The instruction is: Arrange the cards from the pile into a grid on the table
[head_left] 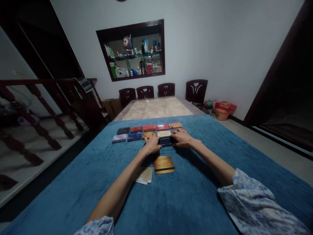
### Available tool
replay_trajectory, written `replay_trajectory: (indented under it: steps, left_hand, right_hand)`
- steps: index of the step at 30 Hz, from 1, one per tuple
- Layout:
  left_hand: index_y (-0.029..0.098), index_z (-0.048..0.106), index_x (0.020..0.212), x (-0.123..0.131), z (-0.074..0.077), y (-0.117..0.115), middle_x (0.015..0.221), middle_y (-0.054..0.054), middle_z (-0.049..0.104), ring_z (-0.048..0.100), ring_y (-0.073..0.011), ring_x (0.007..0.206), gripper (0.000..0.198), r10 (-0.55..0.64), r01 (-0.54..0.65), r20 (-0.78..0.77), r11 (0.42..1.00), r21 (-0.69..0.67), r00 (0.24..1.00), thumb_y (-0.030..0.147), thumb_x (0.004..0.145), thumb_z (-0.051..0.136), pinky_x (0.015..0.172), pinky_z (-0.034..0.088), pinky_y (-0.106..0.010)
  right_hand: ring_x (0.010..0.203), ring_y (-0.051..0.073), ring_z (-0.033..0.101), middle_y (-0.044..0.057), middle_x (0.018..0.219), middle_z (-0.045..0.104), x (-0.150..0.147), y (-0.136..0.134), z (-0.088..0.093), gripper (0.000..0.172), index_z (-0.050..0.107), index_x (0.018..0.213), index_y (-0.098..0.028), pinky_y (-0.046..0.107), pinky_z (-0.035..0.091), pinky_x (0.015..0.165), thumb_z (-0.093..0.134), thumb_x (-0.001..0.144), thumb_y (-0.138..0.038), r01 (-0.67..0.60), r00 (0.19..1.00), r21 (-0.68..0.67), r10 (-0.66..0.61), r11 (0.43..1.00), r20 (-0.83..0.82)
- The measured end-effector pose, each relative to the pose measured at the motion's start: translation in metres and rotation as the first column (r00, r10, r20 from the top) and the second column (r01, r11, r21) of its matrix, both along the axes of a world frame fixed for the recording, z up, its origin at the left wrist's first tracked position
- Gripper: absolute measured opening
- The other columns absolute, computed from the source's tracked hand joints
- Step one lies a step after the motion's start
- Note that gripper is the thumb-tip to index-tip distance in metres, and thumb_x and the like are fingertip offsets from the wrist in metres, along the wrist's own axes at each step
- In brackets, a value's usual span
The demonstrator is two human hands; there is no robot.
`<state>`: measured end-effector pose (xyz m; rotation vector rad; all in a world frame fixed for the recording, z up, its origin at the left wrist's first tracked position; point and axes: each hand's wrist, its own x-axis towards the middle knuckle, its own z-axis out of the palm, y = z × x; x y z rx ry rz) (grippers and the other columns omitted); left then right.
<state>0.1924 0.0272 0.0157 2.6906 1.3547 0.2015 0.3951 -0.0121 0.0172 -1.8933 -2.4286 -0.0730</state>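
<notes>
A dark blue stack of cards (166, 141) lies on the blue cloth between my hands. My left hand (153, 143) closes on its left side, and my right hand (181, 138) has its fingers against the right side. Just beyond is a cream stack of cards (163, 133); a yellow stack (148, 134) is partly behind my left hand. Nearer to me lie a gold card (164, 165) and a few pale cards (144, 175), the latter partly covered by my left forearm.
Two rows of card stacks cross the cloth (195, 195), including a white stack (119, 138), a blue stack (134, 136) and an orange stack (175, 125). Chairs (197, 91) stand around the marble-look table end (151, 107). A wooden railing (36, 81) runs at left.
</notes>
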Motion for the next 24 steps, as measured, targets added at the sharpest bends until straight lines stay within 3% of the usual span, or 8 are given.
replay_trajectory:
  steps: [11, 24]
  left_hand:
    - [0.02, 0.062, 0.125, 0.0, -0.011, 0.008, 0.129, -0.014, 0.056, 0.045, -0.0367, 0.128, 0.044, -0.03, 0.032, 0.055, 0.999, -0.026, 0.998, 0.024, 0.081, 0.064, 0.101, 0.038, -0.055]
    - [0.019, 0.057, 0.133, -0.003, -0.009, 0.009, 0.136, -0.016, 0.053, 0.043, -0.0347, 0.131, 0.051, -0.041, 0.043, 0.051, 0.998, -0.054, 0.998, 0.028, 0.083, 0.063, 0.104, 0.037, -0.054]
  right_hand:
    - [0.114, 0.04, 0.049, 0.017, 0.12, 0.065, 0.005, 0.005, -0.007, 0.044, 0.072, 0.117, -0.023, 0.054, 0.044, 0.089, 0.071, 0.073, -0.031, 0.004, 0.999, 0.006, -0.004, 1.0, -0.032]
    - [0.114, 0.039, 0.049, 0.016, 0.12, 0.065, 0.004, 0.002, -0.003, 0.049, 0.068, 0.122, -0.024, 0.049, 0.043, 0.089, 0.069, 0.074, -0.034, 0.007, 1.0, -0.009, -0.007, 1.0, -0.008]
